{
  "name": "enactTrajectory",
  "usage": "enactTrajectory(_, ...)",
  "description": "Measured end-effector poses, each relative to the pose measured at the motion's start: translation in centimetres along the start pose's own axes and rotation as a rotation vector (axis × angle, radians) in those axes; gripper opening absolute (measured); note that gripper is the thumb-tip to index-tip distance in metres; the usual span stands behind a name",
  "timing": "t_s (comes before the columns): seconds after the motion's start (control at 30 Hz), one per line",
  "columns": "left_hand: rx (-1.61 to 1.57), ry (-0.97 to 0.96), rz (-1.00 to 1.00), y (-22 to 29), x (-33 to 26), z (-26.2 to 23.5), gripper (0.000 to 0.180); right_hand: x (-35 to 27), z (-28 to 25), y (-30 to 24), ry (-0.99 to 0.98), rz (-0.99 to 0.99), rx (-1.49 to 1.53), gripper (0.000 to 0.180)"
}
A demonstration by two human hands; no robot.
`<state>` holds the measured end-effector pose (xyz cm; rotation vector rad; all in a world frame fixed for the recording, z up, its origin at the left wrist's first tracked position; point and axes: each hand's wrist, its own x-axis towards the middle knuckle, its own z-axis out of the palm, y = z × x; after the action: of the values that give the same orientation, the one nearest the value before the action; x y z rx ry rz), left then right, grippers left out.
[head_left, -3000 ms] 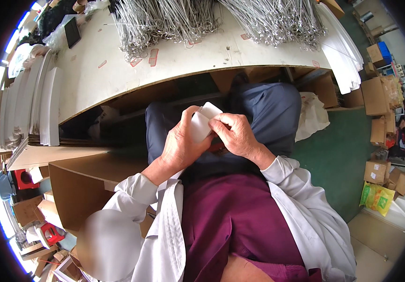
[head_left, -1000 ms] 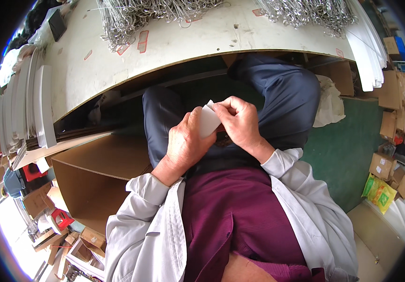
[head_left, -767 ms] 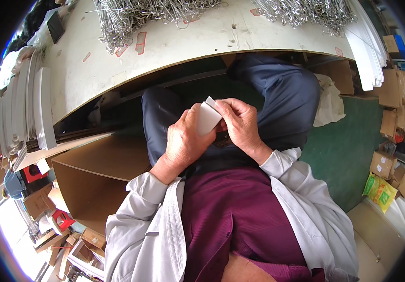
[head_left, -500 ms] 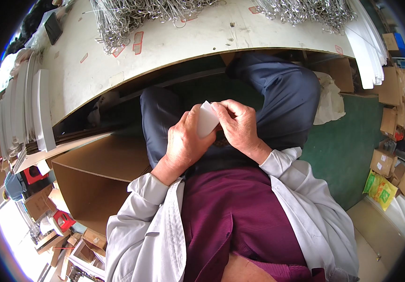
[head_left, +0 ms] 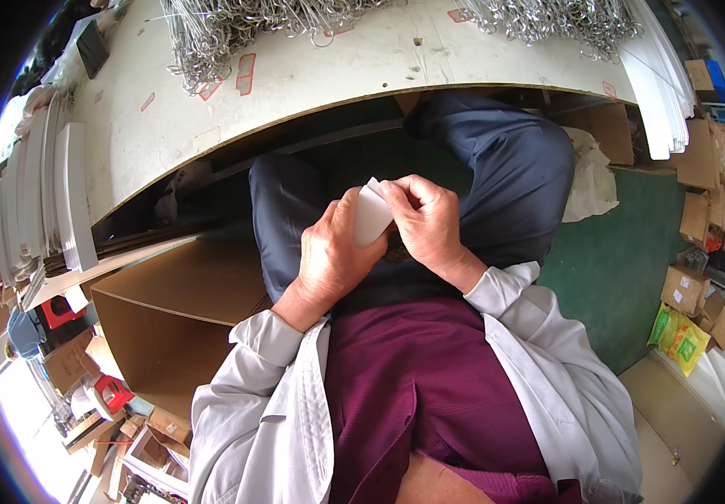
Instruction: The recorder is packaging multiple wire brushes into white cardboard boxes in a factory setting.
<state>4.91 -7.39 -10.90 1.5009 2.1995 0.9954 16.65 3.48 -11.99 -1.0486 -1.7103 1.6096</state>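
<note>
Above my lap, both hands meet around a small stack of white cards (head_left: pixel 371 217) with a rounded corner. My left hand (head_left: pixel 334 249) is closed around its left side and lower end. At the top right edge, the thumb and bent fingers of my right hand (head_left: pixel 429 223) pinch it. A thin edge stands slightly apart from the rest at the upper tip. The fingers behind the cards are hidden, and I cannot tell how many cards there are.
Ahead is a white worktable (head_left: pixel 320 80) bearing bundles of metal wire hooks (head_left: pixel 236 34). Long white strips stand in stacks at its left end (head_left: pixel 72 197) and right end (head_left: pixel 656 92). An open cardboard box (head_left: pixel 169 311) stands to my left, more cartons (head_left: pixel 683 290) far right.
At the upper tip of the white stack, an edge has come slightly apart from the rest under my right thumb. Both hands have barely shifted.
</note>
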Motion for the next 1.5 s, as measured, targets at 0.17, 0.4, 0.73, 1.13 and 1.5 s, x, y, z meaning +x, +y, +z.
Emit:
enactTrajectory(0.17, -0.011, -0.006, -0.016, 0.1, 0.1, -0.1, 0.06, -0.1, 0.1, -0.1, 0.01, -0.205, -0.163, 0.018)
enactTrajectory(0.4, -0.066, 0.011, -0.051, -0.8, 0.0, -0.1, 0.06, -0.9, -0.4, 0.8, -0.15, -0.137, 0.093, 0.035)
enactTrajectory(0.73, -0.173, -0.04, -0.11, -0.5, 0.0, -0.5, 0.061, -1.4, -0.5, -0.4, -0.284, -0.026, 0.141, 0.052)
enactTrajectory(1.13, -0.142, 0.031, -0.095, -1.3, -0.4, 0.0, 0.057, -1.3, 0.2, 0.6, -0.331, -0.24, -0.088, 0.048)
enactTrajectory(1.5, -0.098, -0.033, -0.216, -0.4, 0.5, -1.5, 0.05, -0.8, 2.7, 0.2, -0.213, -0.35, -0.103, 0.034)
